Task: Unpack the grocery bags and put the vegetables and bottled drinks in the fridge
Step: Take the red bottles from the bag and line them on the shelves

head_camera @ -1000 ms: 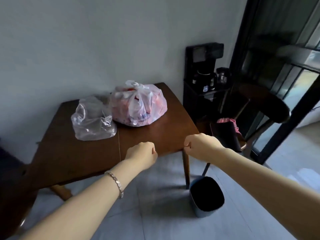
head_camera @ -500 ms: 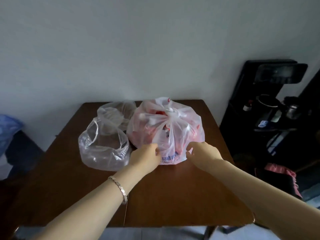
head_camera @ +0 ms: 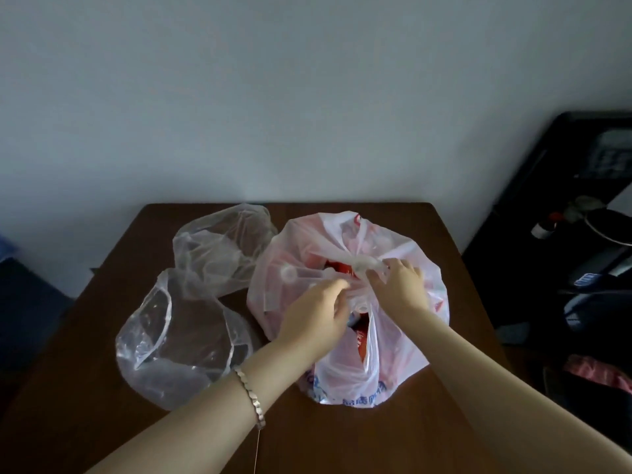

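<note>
White plastic printed in red and blue: the bag (head_camera: 345, 381) sits right of centre in the head view, on the brown table (head_camera: 342, 439), with its handles tied in a knot (head_camera: 364, 266) on top. Both hands are at that knot. The left hand (head_camera: 314, 319), with a bracelet (head_camera: 251, 398) on its wrist, curls its fingers round the twisted plastic from the left, and the right hand (head_camera: 402, 285) pinches it from the right. Red packaging shows through the gaps under the handles. A clear bag (head_camera: 178, 343) lies crumpled and open at lower left — a second clear bag (head_camera: 222, 244) lies behind it, nearer the wall. A dark appliance (head_camera: 581, 268) stands at the right edge.
</note>
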Action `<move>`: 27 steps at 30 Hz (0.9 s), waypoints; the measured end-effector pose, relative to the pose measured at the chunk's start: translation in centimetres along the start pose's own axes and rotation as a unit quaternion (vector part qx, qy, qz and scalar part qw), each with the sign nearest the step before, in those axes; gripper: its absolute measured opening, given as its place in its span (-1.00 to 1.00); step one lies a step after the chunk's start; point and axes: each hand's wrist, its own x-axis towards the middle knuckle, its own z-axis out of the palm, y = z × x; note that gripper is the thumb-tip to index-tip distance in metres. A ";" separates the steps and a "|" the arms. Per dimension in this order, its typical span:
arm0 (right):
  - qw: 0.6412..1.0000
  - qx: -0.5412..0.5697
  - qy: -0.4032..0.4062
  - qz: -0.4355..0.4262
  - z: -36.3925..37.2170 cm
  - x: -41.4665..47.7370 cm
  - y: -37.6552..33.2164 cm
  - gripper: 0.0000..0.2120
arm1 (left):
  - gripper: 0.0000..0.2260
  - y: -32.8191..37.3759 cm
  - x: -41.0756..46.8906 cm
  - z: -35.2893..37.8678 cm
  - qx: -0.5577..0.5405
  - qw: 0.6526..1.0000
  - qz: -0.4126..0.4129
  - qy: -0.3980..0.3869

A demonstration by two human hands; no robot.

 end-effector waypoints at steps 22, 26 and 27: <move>0.772 0.568 -0.013 0.285 -2.4 -0.5 -0.3 -0.84 | -0.84 -1.4 6.2 2.3 -0.145 0.983 0.090 -0.066; 0.743 0.598 0.035 0.301 -2.7 -0.5 0.4 -0.83 | -0.77 -1.0 6.6 0.6 -0.222 0.971 -0.063 -0.068; 0.765 0.576 0.047 0.284 -2.5 -0.6 0.7 -0.85 | -0.71 -1.0 6.8 0.0 -0.240 0.959 -0.135 -0.063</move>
